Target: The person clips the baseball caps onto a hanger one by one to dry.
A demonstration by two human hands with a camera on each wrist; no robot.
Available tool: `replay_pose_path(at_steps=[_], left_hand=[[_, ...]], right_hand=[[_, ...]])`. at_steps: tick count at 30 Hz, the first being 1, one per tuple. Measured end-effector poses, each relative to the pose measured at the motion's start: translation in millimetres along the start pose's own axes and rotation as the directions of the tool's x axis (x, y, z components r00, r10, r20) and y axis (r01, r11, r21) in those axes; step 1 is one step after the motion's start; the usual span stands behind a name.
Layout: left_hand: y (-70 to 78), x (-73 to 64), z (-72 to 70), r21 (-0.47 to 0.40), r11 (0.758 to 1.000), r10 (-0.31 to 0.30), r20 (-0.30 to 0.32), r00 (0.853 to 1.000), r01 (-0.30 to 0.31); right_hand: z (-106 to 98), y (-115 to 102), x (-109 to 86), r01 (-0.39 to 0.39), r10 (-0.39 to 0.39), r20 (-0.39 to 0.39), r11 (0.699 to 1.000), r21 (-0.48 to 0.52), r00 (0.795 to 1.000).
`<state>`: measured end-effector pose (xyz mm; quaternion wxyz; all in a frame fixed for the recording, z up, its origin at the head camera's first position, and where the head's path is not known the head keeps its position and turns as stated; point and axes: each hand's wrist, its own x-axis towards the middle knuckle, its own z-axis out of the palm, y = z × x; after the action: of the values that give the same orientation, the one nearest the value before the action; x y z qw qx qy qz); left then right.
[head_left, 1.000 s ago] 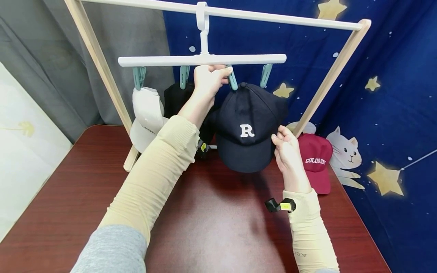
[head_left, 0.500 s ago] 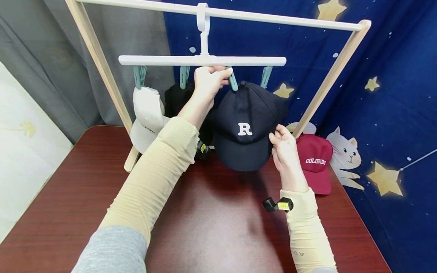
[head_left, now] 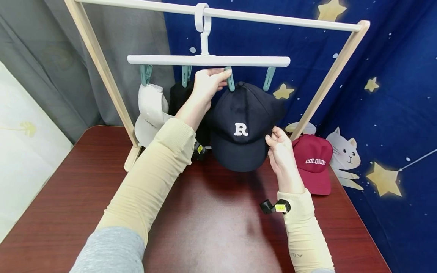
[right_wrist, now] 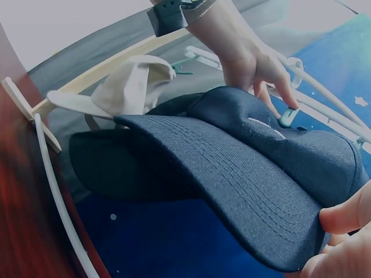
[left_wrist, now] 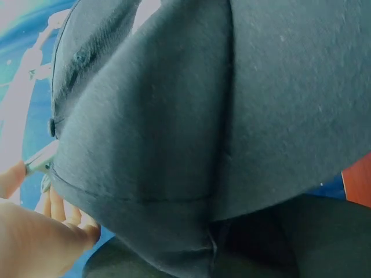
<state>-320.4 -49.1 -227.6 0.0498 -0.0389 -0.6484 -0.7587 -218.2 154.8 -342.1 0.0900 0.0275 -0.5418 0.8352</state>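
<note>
In the head view, we see the left hand (head_left: 206,84) pinching a green clip (head_left: 230,80), third from the left end of the white hanger (head_left: 164,60); the clip's lower end is at the crown of the navy cap (head_left: 244,108), marked with a white R. The right hand (head_left: 281,151) pinches that cap's side, so the cap is held above the worktop (head_left: 218,212). We find the white cap (head_left: 150,106) below the clip at the hanger's left end, with the black cap (head_left: 177,94) just beside it, partly hidden. The maroon cap (head_left: 312,151) stands by the worktop's right edge, near the foot of the rack (head_left: 345,57). In the left wrist view, the navy cap covers most of what we see, and the clip meets its crown; we cannot tell whether its jaws grip the fabric. In the right wrist view, we see the right thumb pressed on the brim's end, fingers beneath.
</note>
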Motion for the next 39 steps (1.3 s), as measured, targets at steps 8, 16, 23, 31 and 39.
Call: replay_pose_path(at_steps=[8,16,23,31,39], left_hand=[[-0.4,-0.2,1.6,0.015,1.0,0.011,-0.003,1.0,-0.011],[-2.8,-2.2,2.8,0.015,0.998,0.069,-0.007,0.998,-0.069],[-4.7,-4.5,5.2,-0.002,0.995,0.097,-0.014,0.995,-0.097],[-7.0,-5.4,5.6,-0.009,0.988,0.152,-0.028,0.988,-0.152],[-8.4,-5.5,0.5,0.032,0.983,0.182,-0.042,0.982,-0.181]], right_hand=[[0.3,4.3,-3.0,-0.016,0.016,-0.009,1.0,0.009,1.0],[-1.1,8.5,-2.2,-0.066,0.065,0.019,0.998,0.007,0.998],[-5.7,13.7,-0.2,-0.096,0.098,0.049,0.995,-0.035,0.994],[-9.6,17.5,-1.2,-0.117,0.127,0.097,0.988,-0.097,0.987],[-14.5,20.0,-2.1,-0.14,0.154,0.093,0.98,-0.141,0.984]])
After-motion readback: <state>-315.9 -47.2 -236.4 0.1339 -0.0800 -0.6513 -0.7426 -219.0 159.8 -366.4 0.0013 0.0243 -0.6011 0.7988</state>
